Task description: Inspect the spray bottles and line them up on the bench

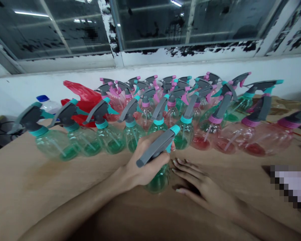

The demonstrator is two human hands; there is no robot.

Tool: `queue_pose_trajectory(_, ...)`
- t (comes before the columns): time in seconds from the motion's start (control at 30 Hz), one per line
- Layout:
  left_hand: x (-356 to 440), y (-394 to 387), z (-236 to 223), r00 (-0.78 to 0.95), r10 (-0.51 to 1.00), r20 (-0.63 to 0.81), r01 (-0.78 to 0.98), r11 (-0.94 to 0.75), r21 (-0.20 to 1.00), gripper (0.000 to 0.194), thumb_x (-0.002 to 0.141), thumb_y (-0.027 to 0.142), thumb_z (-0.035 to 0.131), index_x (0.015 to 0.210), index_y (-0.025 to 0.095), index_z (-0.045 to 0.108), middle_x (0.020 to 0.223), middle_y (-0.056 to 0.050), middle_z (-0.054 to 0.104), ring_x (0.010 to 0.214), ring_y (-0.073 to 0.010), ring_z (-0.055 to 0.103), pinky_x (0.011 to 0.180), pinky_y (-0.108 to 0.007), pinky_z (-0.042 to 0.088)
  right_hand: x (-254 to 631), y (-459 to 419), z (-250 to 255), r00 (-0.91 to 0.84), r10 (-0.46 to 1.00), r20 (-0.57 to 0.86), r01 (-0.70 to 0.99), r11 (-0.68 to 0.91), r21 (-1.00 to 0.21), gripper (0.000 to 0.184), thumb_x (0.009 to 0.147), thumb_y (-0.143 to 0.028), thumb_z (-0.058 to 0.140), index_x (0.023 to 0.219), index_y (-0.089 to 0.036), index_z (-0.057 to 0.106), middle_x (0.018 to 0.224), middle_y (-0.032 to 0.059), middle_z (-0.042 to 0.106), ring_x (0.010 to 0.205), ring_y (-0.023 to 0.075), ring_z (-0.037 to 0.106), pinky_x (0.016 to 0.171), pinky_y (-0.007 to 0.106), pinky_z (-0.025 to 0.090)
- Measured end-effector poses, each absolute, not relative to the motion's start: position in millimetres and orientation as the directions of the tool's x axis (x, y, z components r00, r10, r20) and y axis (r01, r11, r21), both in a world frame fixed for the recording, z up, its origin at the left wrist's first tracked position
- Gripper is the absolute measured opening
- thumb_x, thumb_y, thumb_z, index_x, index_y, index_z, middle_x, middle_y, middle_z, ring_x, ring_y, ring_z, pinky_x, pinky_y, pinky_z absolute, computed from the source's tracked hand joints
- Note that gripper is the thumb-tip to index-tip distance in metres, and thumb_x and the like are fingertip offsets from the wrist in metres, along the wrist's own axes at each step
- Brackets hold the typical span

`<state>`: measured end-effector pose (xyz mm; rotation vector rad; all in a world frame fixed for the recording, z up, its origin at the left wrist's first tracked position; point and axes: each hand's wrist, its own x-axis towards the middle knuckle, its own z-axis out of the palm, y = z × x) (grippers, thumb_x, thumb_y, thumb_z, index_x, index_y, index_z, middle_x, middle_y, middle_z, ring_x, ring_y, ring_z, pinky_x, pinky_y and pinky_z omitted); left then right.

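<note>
My left hand is wrapped round the neck of a green spray bottle with a grey and turquoise trigger head. The bottle stands on the wooden table, its nozzle pointing away and to the right. Just right of it, my right hand rests low over the tabletop, fingers stretched out and holding nothing. Its fingertips come close to the bottle; I cannot tell whether they touch. Behind both hands runs a front row of spray bottles, green ones on the left and pink ones on the right.
More spray bottles crowd the back of the table. A red plastic bag and a blue-capped bottle sit at the back left. A pixelated object lies at the right. Beyond is a wall with windows.
</note>
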<state>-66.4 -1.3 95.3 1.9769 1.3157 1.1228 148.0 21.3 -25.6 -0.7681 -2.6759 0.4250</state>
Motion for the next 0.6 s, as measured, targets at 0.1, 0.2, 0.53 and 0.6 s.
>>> queue_pose_trajectory(0.1,-66.0,-0.2,94.2,0.188,0.916,0.356,0.483,-0.401,0.778,0.013,0.071,0.015,0.048,0.078,0.02,0.058,0.069,0.001,0.055,0.062,-0.0146,0.054,0.058,-0.026,0.045,147.9,21.4,-25.3,-0.801,0.557,0.221,0.458,0.807,-0.374,0.053,0.088,-0.04,0.047,0.137,-0.026,0.034,0.142,0.0009,0.039,0.131,0.021,0.031,0.106,0.044,0.033)
queue_pose_trajectory(0.2,-64.9,0.5,92.4,0.18,0.915,0.361,0.484,-0.402,0.777,0.024,0.071,0.016,0.048,0.09,0.02,0.061,0.074,0.0,0.059,0.066,-0.0152,0.058,0.06,-0.026,0.048,147.7,20.7,-23.9,-0.797,0.564,0.216,0.468,0.802,-0.371,0.052,0.088,-0.04,0.047,0.137,-0.025,0.035,0.142,0.0007,0.039,0.132,0.0206,0.031,0.106,0.044,0.032)
queue_pose_trajectory(0.53,-64.6,-0.8,89.1,0.174,0.923,0.343,0.52,-0.382,0.764,0.034,0.073,0.018,0.049,0.104,0.022,0.062,0.074,0.0,0.062,0.063,-0.0144,0.059,0.06,-0.024,0.05,147.8,21.3,-26.3,-0.796,0.562,0.225,0.47,0.807,-0.357,0.052,0.088,-0.041,0.047,0.136,-0.026,0.036,0.141,0.0006,0.04,0.131,0.0208,0.032,0.106,0.044,0.034)
queue_pose_trajectory(0.6,-64.2,-0.9,89.8,0.171,0.923,0.344,0.527,-0.38,0.76,0.034,0.073,0.019,0.048,0.104,0.022,0.063,0.073,0.0,0.062,0.063,-0.0142,0.059,0.06,-0.023,0.05,148.0,21.7,-27.1,-0.798,0.553,0.24,0.455,0.814,-0.36,0.052,0.088,-0.04,0.048,0.137,-0.026,0.035,0.141,0.0008,0.04,0.131,0.021,0.032,0.105,0.044,0.034)
